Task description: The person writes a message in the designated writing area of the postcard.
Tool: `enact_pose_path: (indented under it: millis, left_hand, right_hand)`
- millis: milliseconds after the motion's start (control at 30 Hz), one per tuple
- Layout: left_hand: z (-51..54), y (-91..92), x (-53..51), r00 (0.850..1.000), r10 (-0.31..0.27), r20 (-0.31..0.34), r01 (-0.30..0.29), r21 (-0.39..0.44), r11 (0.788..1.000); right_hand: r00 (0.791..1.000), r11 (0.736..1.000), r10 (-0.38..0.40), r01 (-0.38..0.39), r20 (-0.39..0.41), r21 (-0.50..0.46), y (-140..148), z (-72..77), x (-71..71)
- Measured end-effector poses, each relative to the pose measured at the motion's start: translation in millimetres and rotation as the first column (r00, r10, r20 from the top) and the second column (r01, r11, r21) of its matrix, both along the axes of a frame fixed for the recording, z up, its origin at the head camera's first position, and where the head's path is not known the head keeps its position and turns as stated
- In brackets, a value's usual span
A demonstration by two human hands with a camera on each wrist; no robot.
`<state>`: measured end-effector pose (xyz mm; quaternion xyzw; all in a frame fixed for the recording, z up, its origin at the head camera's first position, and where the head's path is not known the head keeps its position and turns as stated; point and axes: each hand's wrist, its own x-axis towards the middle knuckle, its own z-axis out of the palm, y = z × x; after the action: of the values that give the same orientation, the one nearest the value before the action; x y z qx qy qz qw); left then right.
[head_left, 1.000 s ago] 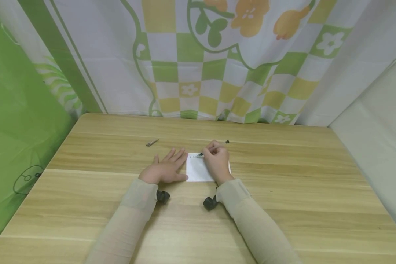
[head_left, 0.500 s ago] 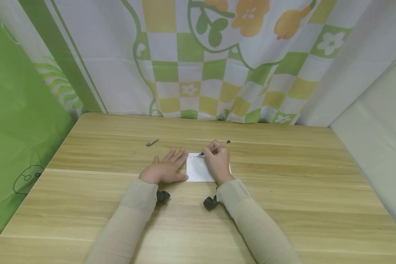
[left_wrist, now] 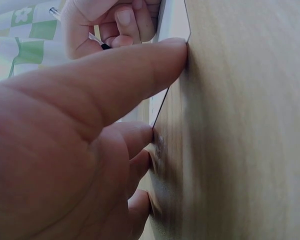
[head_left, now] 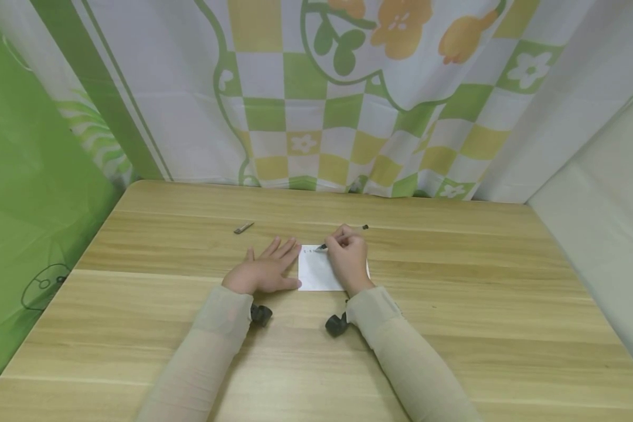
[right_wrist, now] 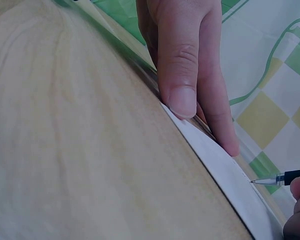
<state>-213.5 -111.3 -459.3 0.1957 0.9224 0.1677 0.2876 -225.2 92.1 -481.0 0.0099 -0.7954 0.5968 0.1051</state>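
Observation:
A small white sheet of paper (head_left: pixel 319 274) lies on the wooden table, with a short row of tiny dark marks along its top edge. My left hand (head_left: pixel 264 272) lies with spread fingers at the paper's left side; its thumb and a fingertip press the edge, as the left wrist view also shows. My right hand (head_left: pixel 350 261) rests over the paper's right part and pinches a pen (head_left: pixel 357 229), tilted with its black end up to the right. In the right wrist view the tip of the pen (right_wrist: pixel 270 180) meets the paper (right_wrist: pixel 225 172). The right hand hides some of the sheet.
A pen cap (head_left: pixel 244 227) lies on the table (head_left: pixel 453 293) behind the left hand. Black wrist cameras (head_left: pixel 336 325) sit at both wrists, just above the tabletop. A patterned curtain (head_left: pixel 306 129) hangs along the table's far edge, with green cloth (head_left: pixel 26 205) at the left.
The pen tip has shifted very slightly right along the row, and the marks look a little longer. The left hand and the paper stay in place.

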Motion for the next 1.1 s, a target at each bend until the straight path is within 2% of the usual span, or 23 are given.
enact_pose_path:
  millis: [300,833,1100]
  left_hand:
    - [-0.6,-0.3,0.3,1.0,0.005,-0.016,-0.005,-0.012,1.0]
    - [1.7,-0.2,1.1,1.0,0.012,-0.006,-0.012,0.008,1.0]
    - [3.8,0.1,2.0,1.0,0.01,-0.003,-0.01,0.004,1.0]
  right_hand:
    - [0.999,1.0,0.0,0.0,0.041,0.008,-0.1,0.3,1.5]
    - [1.0,1.0,0.017,-0.017,-0.003,0.001,-0.1,-1.1,1.1]
    - [1.0,1.0,0.016,-0.016,0.0,0.001,-0.6,-1.2,1.5]
